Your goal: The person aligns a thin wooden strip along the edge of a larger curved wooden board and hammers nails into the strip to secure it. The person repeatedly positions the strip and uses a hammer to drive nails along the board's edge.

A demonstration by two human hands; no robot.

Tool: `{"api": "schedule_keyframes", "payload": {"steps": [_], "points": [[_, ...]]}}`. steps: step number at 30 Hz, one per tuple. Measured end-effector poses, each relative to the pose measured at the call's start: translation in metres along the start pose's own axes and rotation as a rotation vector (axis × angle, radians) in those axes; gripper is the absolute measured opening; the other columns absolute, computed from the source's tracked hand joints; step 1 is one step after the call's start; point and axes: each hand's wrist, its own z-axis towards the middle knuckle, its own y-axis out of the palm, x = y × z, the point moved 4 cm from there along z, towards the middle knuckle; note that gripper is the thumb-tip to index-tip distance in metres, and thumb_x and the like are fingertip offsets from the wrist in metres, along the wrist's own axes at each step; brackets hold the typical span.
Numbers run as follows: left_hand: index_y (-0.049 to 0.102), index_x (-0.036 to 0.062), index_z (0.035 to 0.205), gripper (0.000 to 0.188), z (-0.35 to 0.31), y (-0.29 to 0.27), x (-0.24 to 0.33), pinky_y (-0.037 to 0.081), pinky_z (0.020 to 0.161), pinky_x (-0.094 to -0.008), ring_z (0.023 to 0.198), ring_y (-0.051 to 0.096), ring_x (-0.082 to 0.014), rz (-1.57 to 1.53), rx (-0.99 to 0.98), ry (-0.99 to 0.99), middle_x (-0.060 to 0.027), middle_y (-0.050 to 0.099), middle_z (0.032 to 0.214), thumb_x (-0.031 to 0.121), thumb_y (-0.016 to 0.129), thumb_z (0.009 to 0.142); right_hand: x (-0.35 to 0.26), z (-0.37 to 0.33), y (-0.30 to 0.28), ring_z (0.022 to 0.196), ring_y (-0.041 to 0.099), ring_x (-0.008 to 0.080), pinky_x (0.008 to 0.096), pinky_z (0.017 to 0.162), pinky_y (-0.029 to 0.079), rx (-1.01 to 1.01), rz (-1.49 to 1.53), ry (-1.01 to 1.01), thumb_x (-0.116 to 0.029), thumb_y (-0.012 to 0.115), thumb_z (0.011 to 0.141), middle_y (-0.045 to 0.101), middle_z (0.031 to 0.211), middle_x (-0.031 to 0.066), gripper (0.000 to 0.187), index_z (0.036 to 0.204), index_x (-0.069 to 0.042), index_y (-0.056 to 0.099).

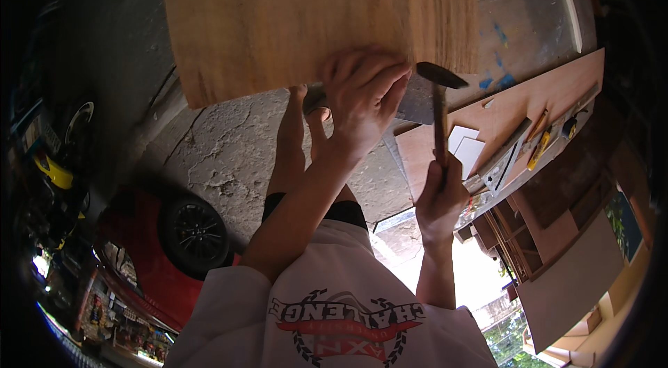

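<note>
nearest is the white shirt (334,257) of the person at work, with bare legs (289,138) below on the cracked floor (223,166). the right hand (442,197) is closed firmly round the lower handle of a hammer (440,124), which stands nearly upright in the view, its dark head beyond the hand and just to the right of the left hand (365,90). the head overlaps the near edge of a wooden board (292,13), close to that edge's right corner; whether it touches the wood cannot be told.

the left hand lies at the same near edge, right of its middle, fingers bent and close together over the wood, thumb toward the hammer. the fingertips are partly hidden, so whether it pinches anything cannot be told. the board runs away from both hands, its near left corner jutting out above the floor.

to the right, a plywood panel (424,152) slants along the near right side of the worktop (529,20); on it lie white cards (467,152) and, nearer its right end, a yellow knife (538,151). farther along the worktop's right edge is a pale strip (567,3).

off to the left is a red car (149,243) with a black wheel (197,232).
</note>
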Motion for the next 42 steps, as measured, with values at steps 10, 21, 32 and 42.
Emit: {"api": "schedule_keyframes", "payload": {"steps": [10, 21, 32, 42], "points": [[0.076, 0.0149, 0.092, 0.015, 0.001, 0.0, 0.002, 0.041, 0.095, -0.0396, 0.099, 0.066, -0.0197, 0.003, 0.028, 0.017, 0.0051, 0.074, 0.095, 0.011, 0.084, 0.079, 0.007, 0.0, 0.005, 0.059, 0.07, 0.025, 0.0333, 0.05, 0.048, -0.01, -0.008, 0.019, -0.011, 0.053, 0.107, 0.065, 0.073, 0.0159, 0.023, 0.122, 0.005, 0.06], [0.077, 0.0077, 0.108, 0.03, -0.022, -0.055, -0.006, 0.053, 0.096, -0.0395, 0.114, 0.065, -0.0266, 0.089, -0.06, -0.04, -0.0096, 0.071, 0.121, 0.013, 0.089, 0.081, 0.011, 0.089, -0.005, 0.063, 0.046, 0.002, 0.0209, 0.056, 0.033, 0.32, 0.266, 0.035, -0.026, 0.065, 0.105, 0.055, 0.072, -0.0033, 0.03, 0.115, 0.002, 0.07], [0.061, 0.0147, 0.132, 0.04, -0.102, -0.102, -0.106, 0.045, 0.099, -0.0387, 0.111, 0.061, -0.0213, -0.975, 0.332, -0.907, -0.0035, 0.065, 0.126, 0.039, 0.069, 0.1, 0.06, 0.132, 0.012, 0.058, 0.042, 0.0054, 0.0263, 0.055, 0.033, 0.414, 0.215, 0.222, -0.031, 0.085, 0.088, 0.054, 0.062, -0.005, 0.034, 0.101, -0.001, 0.077], [0.067, 0.0158, 0.126, 0.044, -0.091, -0.039, -0.126, 0.042, 0.112, -0.0429, 0.121, 0.061, -0.0222, -1.86, 0.313, -0.786, 0.0007, 0.065, 0.133, 0.05, 0.059, 0.101, 0.078, 0.135, 0.024, 0.062, 0.047, 0.0073, 0.0278, 0.057, 0.038, 0.361, 0.31, 0.233, -0.039, 0.078, 0.094, 0.059, 0.069, -0.0013, 0.039, 0.101, 0.0, 0.077]]}}
